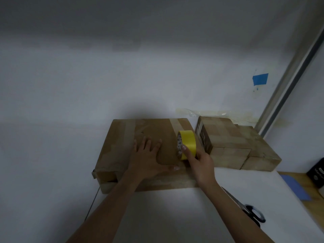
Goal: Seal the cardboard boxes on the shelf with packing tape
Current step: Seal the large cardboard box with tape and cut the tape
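Pressing flat on box [147, 151], left hand [149, 158]; right hand [201, 163] gripping tape roll [188, 143].

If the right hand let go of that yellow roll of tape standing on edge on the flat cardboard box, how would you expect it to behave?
The yellow roll of tape stands on its round edge, so it would probably roll or topple once the right hand releases it. It is a hollow ring, so likely light and rigid. The flat cardboard box top looks level, so any roll should be slow.

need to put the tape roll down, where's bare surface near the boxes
Bare white surface in front of the flat box, between the forearms, and left of that box. Crowded right: second box, scissors, blue sheet.
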